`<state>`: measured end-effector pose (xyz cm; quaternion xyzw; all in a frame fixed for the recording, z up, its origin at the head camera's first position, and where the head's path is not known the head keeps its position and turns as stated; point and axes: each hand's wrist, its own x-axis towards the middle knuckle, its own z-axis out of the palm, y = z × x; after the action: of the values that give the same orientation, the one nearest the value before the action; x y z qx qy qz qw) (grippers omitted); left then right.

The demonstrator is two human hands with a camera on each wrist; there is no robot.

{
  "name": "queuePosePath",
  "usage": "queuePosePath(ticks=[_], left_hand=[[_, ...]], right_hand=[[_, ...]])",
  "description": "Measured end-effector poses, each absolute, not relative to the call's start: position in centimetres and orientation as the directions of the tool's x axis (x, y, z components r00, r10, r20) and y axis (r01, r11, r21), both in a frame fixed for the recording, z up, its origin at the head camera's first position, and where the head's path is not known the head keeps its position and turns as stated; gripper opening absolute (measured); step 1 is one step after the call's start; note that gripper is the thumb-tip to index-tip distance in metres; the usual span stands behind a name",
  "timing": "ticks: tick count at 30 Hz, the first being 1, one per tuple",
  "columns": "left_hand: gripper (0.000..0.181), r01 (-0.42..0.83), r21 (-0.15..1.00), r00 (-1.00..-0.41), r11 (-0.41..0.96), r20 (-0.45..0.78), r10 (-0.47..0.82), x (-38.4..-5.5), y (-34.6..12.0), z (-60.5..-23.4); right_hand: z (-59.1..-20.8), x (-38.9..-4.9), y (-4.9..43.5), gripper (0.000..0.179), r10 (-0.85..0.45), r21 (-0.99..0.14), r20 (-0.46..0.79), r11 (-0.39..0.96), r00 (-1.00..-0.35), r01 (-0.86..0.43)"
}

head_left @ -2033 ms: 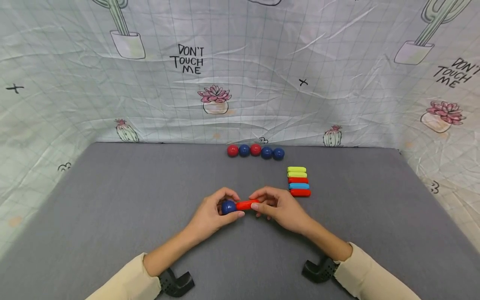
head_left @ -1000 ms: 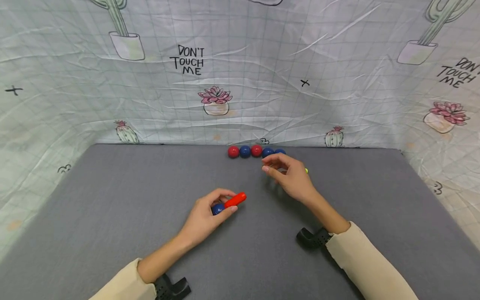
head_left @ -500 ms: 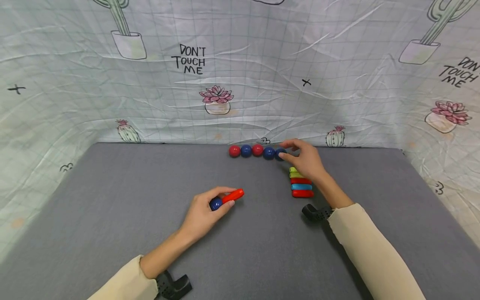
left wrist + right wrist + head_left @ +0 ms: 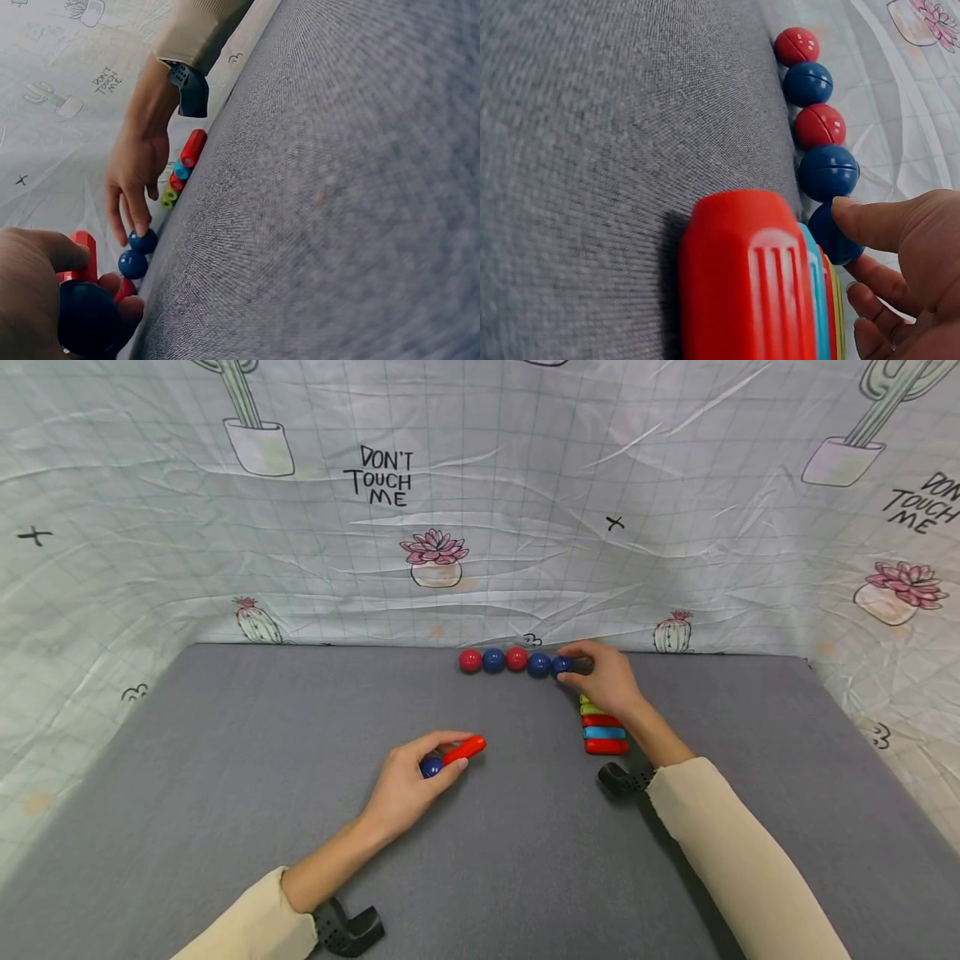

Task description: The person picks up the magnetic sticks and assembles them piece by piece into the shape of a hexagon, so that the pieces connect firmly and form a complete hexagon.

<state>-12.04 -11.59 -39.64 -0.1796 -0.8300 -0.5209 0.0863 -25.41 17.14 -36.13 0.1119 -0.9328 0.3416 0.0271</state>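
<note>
My left hand (image 4: 401,785) holds a blue ball (image 4: 88,319) with a red grooved rod (image 4: 467,750) joined to it. The rod slants up and right between thumb and fingers, and the hand partly hides the ball. At the back, my right hand (image 4: 609,681) pinches the blue end ball (image 4: 834,232) of a row, thumb on one side and fingers on the other. A second blue ball (image 4: 829,173) sits right beside it. Farther along the row come a red ball (image 4: 820,126), a blue ball (image 4: 808,84) and a red ball (image 4: 796,46).
Below the right wrist lies a stack of short rods: red (image 4: 606,747), light blue (image 4: 604,732), red (image 4: 602,721) and yellow-green ones (image 4: 591,706) partly covered by the hand. A printed cloth (image 4: 525,568) rises behind the grey table (image 4: 300,718).
My right hand has let go of the red rod, moved up to the back row and taken hold of the end blue ball. My left hand has shifted slightly left, tilting the rod upward.
</note>
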Motion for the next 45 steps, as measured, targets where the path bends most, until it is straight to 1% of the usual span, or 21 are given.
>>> queuePosePath(ticks=[6, 15, 22, 26, 30, 34, 38, 41, 45], left_hand=[[0.027, 0.367, 0.854, -0.927, 0.369, 0.303, 0.221, -12.0, -11.5, -39.6], [0.025, 0.342, 0.88, -0.934, 0.329, 0.278, 0.226, -11.9, -11.5, -40.0], [0.024, 0.34, 0.888, -0.935, 0.312, 0.282, 0.215, -11.9, -11.6, -40.1], [0.023, 0.336, 0.887, -0.937, 0.316, 0.279, 0.212, -12.0, -11.6, -40.1], [0.024, 0.338, 0.888, -0.936, 0.313, 0.283, 0.208, -12.0, -11.6, -39.9], [0.024, 0.336, 0.89, -0.937, 0.308, 0.282, 0.207, -12.0, -11.6, -39.9], [0.024, 0.327, 0.896, -0.939, 0.301, 0.273, 0.208, -12.0, -11.6, -39.8], [0.024, 0.318, 0.901, -0.942, 0.295, 0.264, 0.209, -12.0, -11.7, -39.7], [0.023, 0.313, 0.901, -0.943, 0.301, 0.259, 0.207, -12.0, -11.8, -39.7]], right_hand=[[-36.6, -25.4, 17.3, 0.038, -0.177, -0.612, 0.113, 0.763, -0.978, -0.209], [-36.7, -24.8, 17.5, 0.037, -0.161, -0.568, 0.127, 0.797, -0.979, -0.204], [-36.2, -23.6, 17.8, 0.038, -0.152, -0.635, 0.159, 0.741, -0.976, -0.218], [-35.6, -22.4, 17.4, 0.04, -0.186, -0.65, 0.221, 0.704, -0.957, -0.287], [-35.3, -21.1, 16.5, 0.04, -0.213, -0.691, 0.256, 0.642, -0.943, -0.333], [-35.4, -20.0, 15.7, 0.039, -0.231, -0.759, 0.24, 0.562, -0.943, -0.33], [-35.3, -18.9, 15.0, 0.039, -0.281, -0.843, 0.198, 0.439, -0.939, -0.31], [-35.4, -18.1, 14.4, 0.039, -0.334, -0.903, 0.144, 0.339, -0.931, -0.262], [-35.7, -17.3, 13.3, 0.038, -0.396, -0.933, 0.086, 0.288, -0.914, -0.213]])
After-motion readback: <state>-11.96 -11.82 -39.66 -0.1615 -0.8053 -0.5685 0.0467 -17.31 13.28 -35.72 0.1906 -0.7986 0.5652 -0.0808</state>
